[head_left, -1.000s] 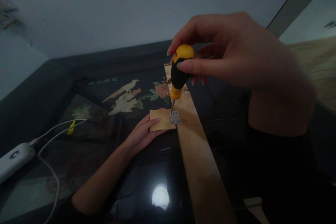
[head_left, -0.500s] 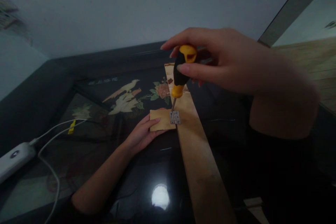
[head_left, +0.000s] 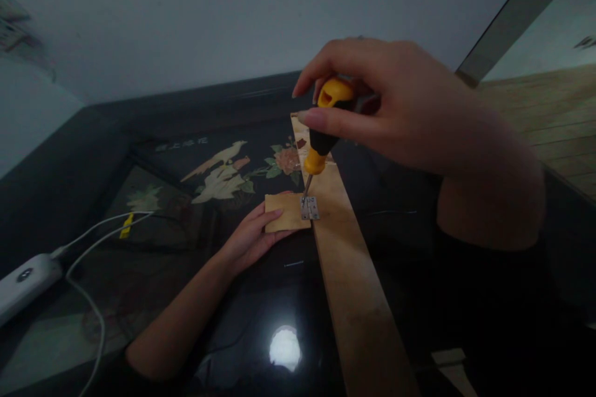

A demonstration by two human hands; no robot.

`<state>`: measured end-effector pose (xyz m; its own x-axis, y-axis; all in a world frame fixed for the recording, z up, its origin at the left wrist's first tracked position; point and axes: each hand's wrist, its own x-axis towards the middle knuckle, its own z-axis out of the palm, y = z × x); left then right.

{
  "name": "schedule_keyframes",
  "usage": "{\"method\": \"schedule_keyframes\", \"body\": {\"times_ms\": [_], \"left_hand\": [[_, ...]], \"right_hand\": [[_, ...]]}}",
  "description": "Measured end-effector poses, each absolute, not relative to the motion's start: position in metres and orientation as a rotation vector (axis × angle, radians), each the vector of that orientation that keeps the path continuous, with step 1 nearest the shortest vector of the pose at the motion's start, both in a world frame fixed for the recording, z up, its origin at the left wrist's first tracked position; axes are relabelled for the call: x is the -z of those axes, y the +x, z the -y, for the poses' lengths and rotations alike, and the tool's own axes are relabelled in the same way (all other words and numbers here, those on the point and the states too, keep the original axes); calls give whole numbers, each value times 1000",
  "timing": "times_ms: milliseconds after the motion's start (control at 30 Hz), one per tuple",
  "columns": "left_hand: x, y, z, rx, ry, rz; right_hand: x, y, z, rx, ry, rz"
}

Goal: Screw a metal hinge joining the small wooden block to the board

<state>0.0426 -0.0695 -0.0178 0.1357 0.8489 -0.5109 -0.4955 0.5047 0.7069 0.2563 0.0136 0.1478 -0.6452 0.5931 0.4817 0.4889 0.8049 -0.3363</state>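
Observation:
My right hand (head_left: 410,105) grips the top of a yellow and black screwdriver (head_left: 322,130), fingers wrapped around its handle. The screwdriver leans slightly, and its tip rests on a small metal hinge (head_left: 310,208). That hinge bridges a small wooden block (head_left: 284,214) and a long wooden plank (head_left: 349,273). My left hand (head_left: 249,239) lies flat against the block's near left side, fingers pressing on its edge. Both pieces rest on a glossy black table (head_left: 139,260) with a painted bird and flower design.
A white power strip (head_left: 23,279) with white cables (head_left: 93,236) lies at the table's left edge. A lamp's reflection (head_left: 285,347) shines on the glossy top near me. A pale wall stands behind the table, and wooden flooring (head_left: 559,118) shows at the right.
My right hand has turned around the screwdriver handle, fingers shifting position from frame to frame. The tip stays on the hinge, and my left hand and the wood have not moved.

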Motion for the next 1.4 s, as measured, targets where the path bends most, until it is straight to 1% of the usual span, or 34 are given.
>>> {"method": "schedule_keyframes", "body": {"times_ms": [100,167,333,400,467,667,800,967,1033,1100,1200,1267,1333,1400], "left_hand": [[18,40,70,-1015,414,-1034],[19,40,70,-1016,415,-1033],[21,44,70,-1017,420,-1024],[21,45,70,-1015,423,-1022],[21,44,70,-1013,424,-1024],[23,39,69,-1022,406,-1036],[21,41,69,-1019,408,-1021],[18,48,70,-1023,412,-1019],[16,50,70,-1024,412,-1026],[16,50,70,-1026,409,-1032],[15,49,70,-1026,401,-1040],[14,50,70,-1026,397,-1044],[13,51,70,-1026,396,-1044],[12,52,70,-1027,397,-1036]], "right_hand": [[-152,263,-12,-294,-682,2469],[-152,263,-11,-285,-694,2458],[-144,250,-8,-74,-920,2292],[-142,246,-9,-32,-948,2251],[-142,246,-11,-66,-911,2262],[-150,261,-9,-236,-625,2459],[-150,256,-5,-272,-564,2431],[-139,239,-7,-91,-677,2295],[-135,237,-10,-62,-660,2265],[-133,238,-12,-171,-590,2302],[-135,243,-14,-453,-467,2391],[-136,243,-13,-554,-433,2377],[-134,239,-11,-539,-420,2302],[-130,233,-9,-452,-414,2227]]}}
